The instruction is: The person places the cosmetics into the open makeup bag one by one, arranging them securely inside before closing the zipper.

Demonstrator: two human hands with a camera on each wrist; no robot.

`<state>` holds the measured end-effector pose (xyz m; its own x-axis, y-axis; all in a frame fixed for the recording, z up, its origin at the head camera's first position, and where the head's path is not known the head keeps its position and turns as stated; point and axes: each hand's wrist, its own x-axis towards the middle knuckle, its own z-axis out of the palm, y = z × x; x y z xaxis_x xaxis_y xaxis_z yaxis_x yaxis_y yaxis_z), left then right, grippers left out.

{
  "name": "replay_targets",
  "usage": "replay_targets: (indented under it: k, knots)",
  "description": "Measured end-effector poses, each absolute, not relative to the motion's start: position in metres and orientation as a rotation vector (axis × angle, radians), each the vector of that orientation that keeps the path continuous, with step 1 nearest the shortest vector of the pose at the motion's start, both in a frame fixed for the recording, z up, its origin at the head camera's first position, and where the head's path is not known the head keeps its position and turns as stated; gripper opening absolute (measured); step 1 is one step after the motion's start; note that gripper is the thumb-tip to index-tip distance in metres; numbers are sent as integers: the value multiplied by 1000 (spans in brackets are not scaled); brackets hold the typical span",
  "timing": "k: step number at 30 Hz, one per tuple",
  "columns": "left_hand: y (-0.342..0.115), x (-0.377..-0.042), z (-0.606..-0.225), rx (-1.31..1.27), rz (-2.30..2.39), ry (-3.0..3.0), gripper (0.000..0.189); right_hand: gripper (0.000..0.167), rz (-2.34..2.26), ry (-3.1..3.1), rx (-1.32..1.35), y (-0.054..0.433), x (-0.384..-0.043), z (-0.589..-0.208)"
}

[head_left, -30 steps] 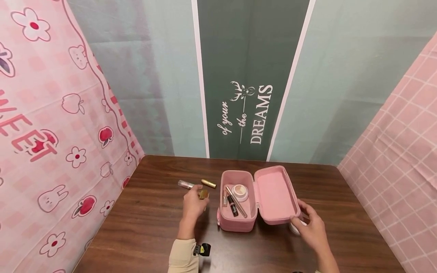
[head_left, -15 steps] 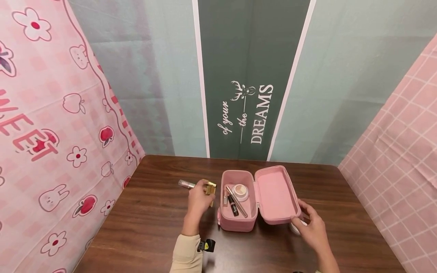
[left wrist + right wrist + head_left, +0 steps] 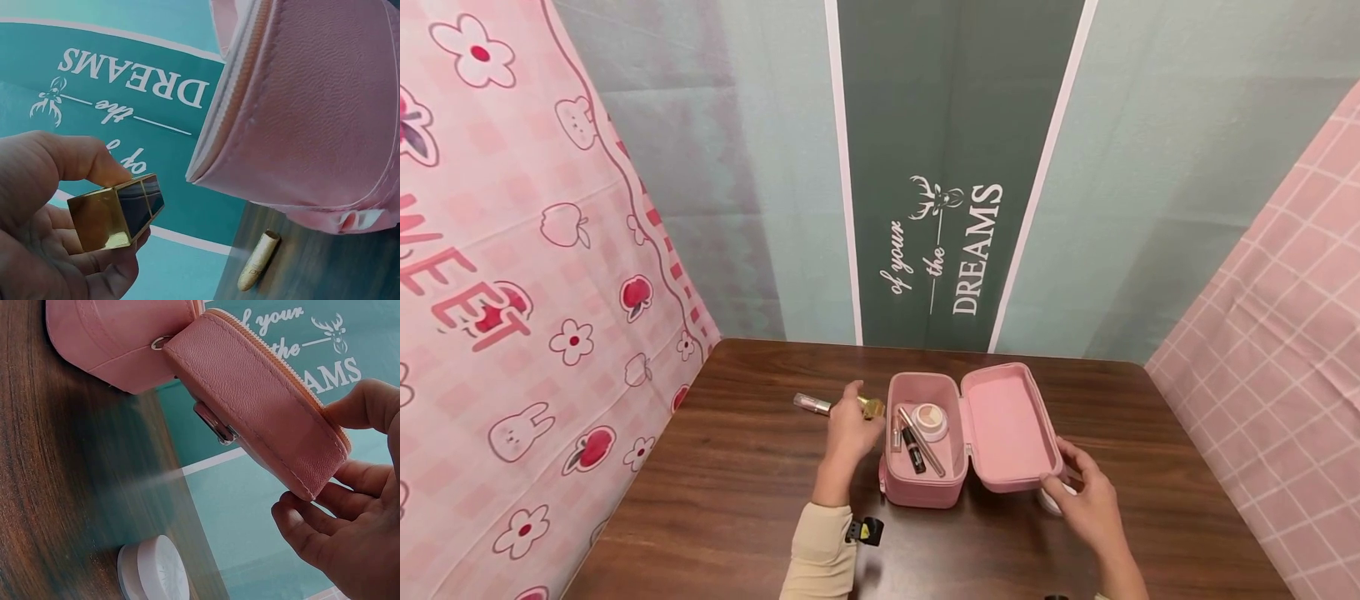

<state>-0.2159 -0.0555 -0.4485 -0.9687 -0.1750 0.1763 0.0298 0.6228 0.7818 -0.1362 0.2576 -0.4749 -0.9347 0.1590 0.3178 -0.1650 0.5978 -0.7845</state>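
Note:
Pinched between thumb and fingers of my left hand (image 3: 852, 429) is a small angular gold case (image 3: 103, 219) with dark mirrored panels. It is just left of the pink cosmetic case (image 3: 922, 493), close to its rim. My right hand (image 3: 1086, 500) grips the outer edge of the open lid (image 3: 1011, 429), thumb on the zipper side and fingers beneath. Inside the case lie a round three-shade compact (image 3: 930, 417), a dark tube (image 3: 913, 452), a slim rose-gold pen (image 3: 931, 454) and a small tube (image 3: 896, 435). A gold lipstick (image 3: 259, 261) lies on the table in the left wrist view.
A clear-capped lip gloss tube (image 3: 812, 404) lies on the brown wooden table (image 3: 745, 483) left of my left hand. A white-lidded round jar (image 3: 161, 569) stands below the lid, near my right hand. Fabric backdrops (image 3: 760, 208) surround the table.
My left hand has carried the gold case rightward to the side of the pink case, passing over the gold lipstick. My right hand has stayed on the lid.

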Motion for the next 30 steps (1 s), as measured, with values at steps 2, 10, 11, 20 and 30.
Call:
replay_targets:
  k: [2,10,11,20,30]
  knots:
    - [-54,-217,-450,103,-1260,-2604,65,49,1267,-2469,7,258,-136,-475]
    - [-45,-222,-450,99,-1254,-2594,52,50,1242,-2494,-4,259,-137,-475]
    - [-44,-224,-450,95,-1253,-2592,51,50,1249,-2490,3,259,-137,-475]
    - [-35,-235,-459,60,-1237,-2589,54,49,1260,-2472,39,260,-135,-475]
    - [-28,-246,-457,56,-1281,-2599,54,48,1259,-2455,41,260,-137,-477]
